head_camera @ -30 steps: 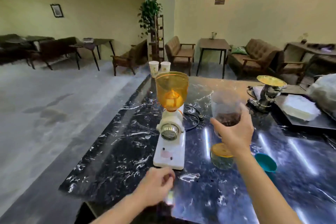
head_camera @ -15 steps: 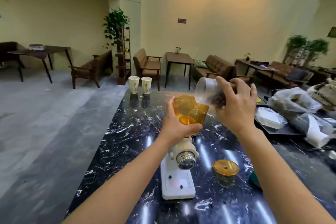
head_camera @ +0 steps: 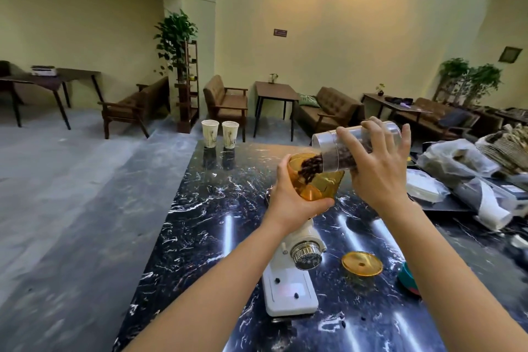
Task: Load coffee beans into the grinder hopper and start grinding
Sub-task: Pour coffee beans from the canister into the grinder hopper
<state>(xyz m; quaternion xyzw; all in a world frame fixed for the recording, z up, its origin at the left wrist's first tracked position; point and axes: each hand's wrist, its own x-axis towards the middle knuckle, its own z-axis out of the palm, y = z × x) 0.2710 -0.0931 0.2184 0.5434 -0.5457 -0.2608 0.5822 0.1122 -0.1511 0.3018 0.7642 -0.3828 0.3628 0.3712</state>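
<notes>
Head view: dark beans midair

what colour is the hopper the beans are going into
Translucent amber-orange. The hopper shows best in the head view, the only one, steadied by the left hand.
</notes>
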